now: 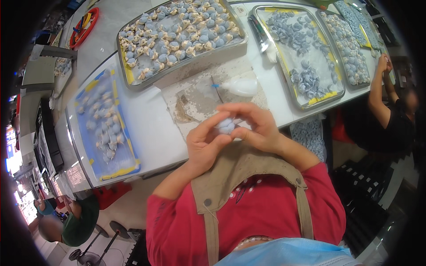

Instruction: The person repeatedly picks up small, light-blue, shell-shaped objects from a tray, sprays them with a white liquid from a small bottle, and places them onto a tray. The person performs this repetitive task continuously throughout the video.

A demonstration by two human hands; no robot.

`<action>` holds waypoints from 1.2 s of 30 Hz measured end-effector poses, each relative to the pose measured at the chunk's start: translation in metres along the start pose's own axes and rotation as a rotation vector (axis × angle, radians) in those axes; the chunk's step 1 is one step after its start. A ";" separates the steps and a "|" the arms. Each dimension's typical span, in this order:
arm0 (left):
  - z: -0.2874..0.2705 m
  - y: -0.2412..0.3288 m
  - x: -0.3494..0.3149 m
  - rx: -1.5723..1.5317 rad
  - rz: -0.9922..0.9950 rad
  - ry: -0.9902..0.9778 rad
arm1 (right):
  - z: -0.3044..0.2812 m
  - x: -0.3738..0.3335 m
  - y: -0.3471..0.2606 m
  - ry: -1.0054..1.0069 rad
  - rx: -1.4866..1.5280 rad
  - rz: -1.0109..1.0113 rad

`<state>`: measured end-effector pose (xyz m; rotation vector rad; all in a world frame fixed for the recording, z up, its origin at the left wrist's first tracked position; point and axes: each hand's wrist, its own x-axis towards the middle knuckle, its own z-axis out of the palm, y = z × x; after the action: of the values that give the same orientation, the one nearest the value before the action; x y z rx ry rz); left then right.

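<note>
Both my hands meet in front of my chest around a small blue-grey rounded figurine. My left hand is closed on its left side, thumb and fingers pressed against it. From the right, my right hand grips the same piece with thumb and curled fingers. Much of the figurine is hidden by the fingers. Just beyond them, a white squeeze bottle with a blue tip lies on a stained, pale board.
Small blue-and-cream figurines fill a large metal tray ahead; more lie in a blue tray at left. Curved grey-blue pieces lie in a metal tray at right. A red basket stands far left. Other people sit at both sides.
</note>
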<state>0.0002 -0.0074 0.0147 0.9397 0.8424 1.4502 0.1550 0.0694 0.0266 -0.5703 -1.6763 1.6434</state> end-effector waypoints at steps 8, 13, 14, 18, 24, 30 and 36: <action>-0.005 -0.010 -0.008 0.201 0.010 -0.029 | 0.003 -0.006 -0.002 -0.030 0.224 0.113; -0.004 -0.002 -0.015 0.180 -0.031 -0.094 | -0.004 -0.009 -0.003 -0.154 0.052 0.063; 0.001 0.005 -0.016 0.019 -0.061 -0.077 | -0.003 -0.010 -0.007 -0.178 0.017 0.051; 0.008 0.007 -0.026 -0.009 -0.057 -0.057 | -0.001 -0.015 -0.020 -0.249 -0.059 0.088; 0.005 0.012 -0.037 0.093 -0.060 -0.122 | 0.015 -0.034 -0.009 -0.194 0.222 0.094; 0.002 0.004 -0.039 0.203 0.006 -0.112 | 0.018 -0.037 -0.007 -0.156 0.207 0.053; -0.008 -0.008 -0.022 0.257 0.012 -0.119 | 0.013 -0.023 0.007 -0.092 0.258 0.039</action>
<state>-0.0036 -0.0281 0.0026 1.2136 0.9505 1.3018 0.1596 0.0443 0.0164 -0.4080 -1.4921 1.9025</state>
